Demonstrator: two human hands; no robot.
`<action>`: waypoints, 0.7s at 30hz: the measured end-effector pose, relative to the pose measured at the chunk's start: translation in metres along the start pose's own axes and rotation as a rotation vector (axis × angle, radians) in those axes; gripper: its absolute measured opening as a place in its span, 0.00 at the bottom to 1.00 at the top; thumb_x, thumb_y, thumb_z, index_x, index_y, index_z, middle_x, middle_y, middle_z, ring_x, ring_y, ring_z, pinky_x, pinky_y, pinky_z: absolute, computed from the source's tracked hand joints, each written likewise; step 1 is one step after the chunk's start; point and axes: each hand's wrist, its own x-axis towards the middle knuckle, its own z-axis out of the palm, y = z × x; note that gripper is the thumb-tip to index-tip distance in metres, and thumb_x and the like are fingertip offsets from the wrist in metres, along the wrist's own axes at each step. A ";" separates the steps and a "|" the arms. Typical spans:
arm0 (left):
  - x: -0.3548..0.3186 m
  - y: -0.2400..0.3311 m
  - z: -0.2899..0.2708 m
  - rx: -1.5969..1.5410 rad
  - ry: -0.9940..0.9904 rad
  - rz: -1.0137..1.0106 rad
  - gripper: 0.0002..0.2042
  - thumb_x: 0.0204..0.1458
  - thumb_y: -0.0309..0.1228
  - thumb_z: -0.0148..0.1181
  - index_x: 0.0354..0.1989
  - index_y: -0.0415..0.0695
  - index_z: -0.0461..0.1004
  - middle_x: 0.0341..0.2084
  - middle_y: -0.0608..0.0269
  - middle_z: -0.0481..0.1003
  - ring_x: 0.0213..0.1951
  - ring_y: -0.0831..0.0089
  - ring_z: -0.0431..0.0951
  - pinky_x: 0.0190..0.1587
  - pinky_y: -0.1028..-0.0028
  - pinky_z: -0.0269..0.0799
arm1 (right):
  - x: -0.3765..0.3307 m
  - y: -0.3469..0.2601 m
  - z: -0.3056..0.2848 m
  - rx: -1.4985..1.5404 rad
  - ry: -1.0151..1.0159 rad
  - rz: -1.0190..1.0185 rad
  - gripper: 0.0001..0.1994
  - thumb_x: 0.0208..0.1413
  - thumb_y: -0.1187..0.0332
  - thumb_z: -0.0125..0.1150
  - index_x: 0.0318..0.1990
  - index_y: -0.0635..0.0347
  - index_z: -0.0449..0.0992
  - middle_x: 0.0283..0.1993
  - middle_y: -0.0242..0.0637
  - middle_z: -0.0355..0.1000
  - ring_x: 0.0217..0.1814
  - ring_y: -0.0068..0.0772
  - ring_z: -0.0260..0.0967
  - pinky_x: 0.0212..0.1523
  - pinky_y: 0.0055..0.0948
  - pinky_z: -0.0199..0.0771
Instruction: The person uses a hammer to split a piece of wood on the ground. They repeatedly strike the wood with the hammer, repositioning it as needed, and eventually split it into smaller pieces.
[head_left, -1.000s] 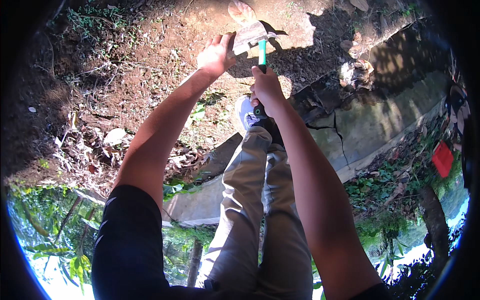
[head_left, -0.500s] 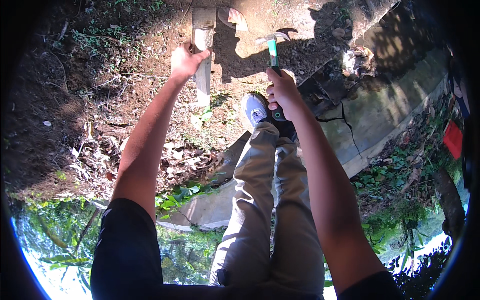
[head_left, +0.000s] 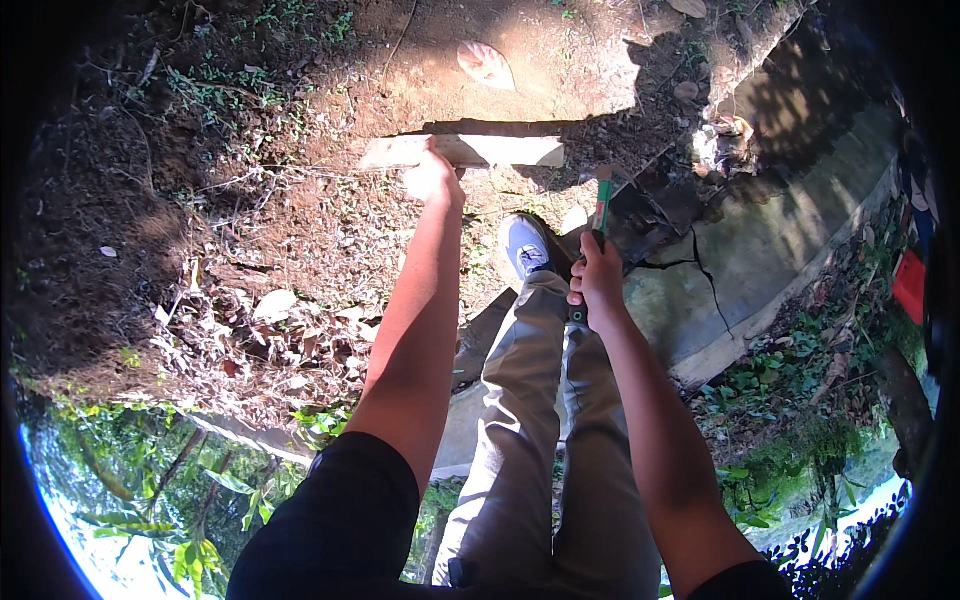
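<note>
Two hands busy: left hand (head_left: pixel 435 178) grasping a pale wooden plank (head_left: pixel 465 151) lying crosswise on dirt, right hand (head_left: pixel 597 282) clenched around a green-handled tool (head_left: pixel 601 207) pointing toward its right end.

Bare forearms, no watch or gloves seen. Short black fabric sleeves (head_left: pixel 340 520) end above elbows (right one barely in view at lower edge). Long khaki cotton trousers (head_left: pixel 540 440), creased. Pale blue-grey sneaker (head_left: pixel 524 247), white sole edge.
</note>
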 end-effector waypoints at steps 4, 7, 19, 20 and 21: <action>-0.001 0.009 0.018 -0.186 -0.208 -0.149 0.28 0.55 0.41 0.67 0.56 0.37 0.64 0.51 0.49 0.72 0.38 0.60 0.81 0.32 0.61 0.86 | 0.009 0.008 0.019 -0.053 -0.093 -0.071 0.11 0.65 0.55 0.55 0.39 0.45 0.61 0.19 0.20 0.54 0.11 0.14 0.47 0.10 0.23 0.49; -0.010 0.022 0.024 -0.015 -0.229 -0.088 0.26 0.56 0.41 0.66 0.55 0.38 0.64 0.49 0.50 0.73 0.41 0.60 0.80 0.36 0.60 0.87 | 0.029 0.006 0.031 -0.055 -0.165 -0.151 0.11 0.65 0.55 0.56 0.38 0.46 0.62 0.18 0.21 0.55 0.11 0.14 0.49 0.10 0.23 0.50; 0.014 0.055 -0.061 0.798 -0.789 0.355 0.16 0.56 0.46 0.65 0.37 0.44 0.78 0.23 0.61 0.78 0.30 0.68 0.82 0.29 0.70 0.78 | 0.084 -0.047 0.109 -0.424 -0.199 -0.285 0.10 0.67 0.56 0.52 0.41 0.50 0.64 0.19 0.26 0.56 0.11 0.20 0.52 0.10 0.26 0.55; 0.014 0.061 -0.064 1.029 -0.773 0.737 0.22 0.49 0.41 0.73 0.49 0.46 0.75 0.36 0.60 0.79 0.29 0.67 0.80 0.38 0.67 0.79 | 0.089 -0.049 0.113 -0.502 -0.211 -0.295 0.11 0.66 0.58 0.52 0.44 0.55 0.65 0.21 0.31 0.60 0.11 0.25 0.57 0.10 0.29 0.58; 0.010 0.062 -0.067 1.037 -0.769 0.944 0.24 0.46 0.40 0.74 0.50 0.49 0.74 0.38 0.58 0.77 0.38 0.63 0.78 0.46 0.65 0.76 | 0.093 -0.051 0.116 -0.579 -0.220 -0.304 0.13 0.66 0.59 0.51 0.47 0.59 0.65 0.23 0.36 0.64 0.12 0.30 0.62 0.10 0.33 0.62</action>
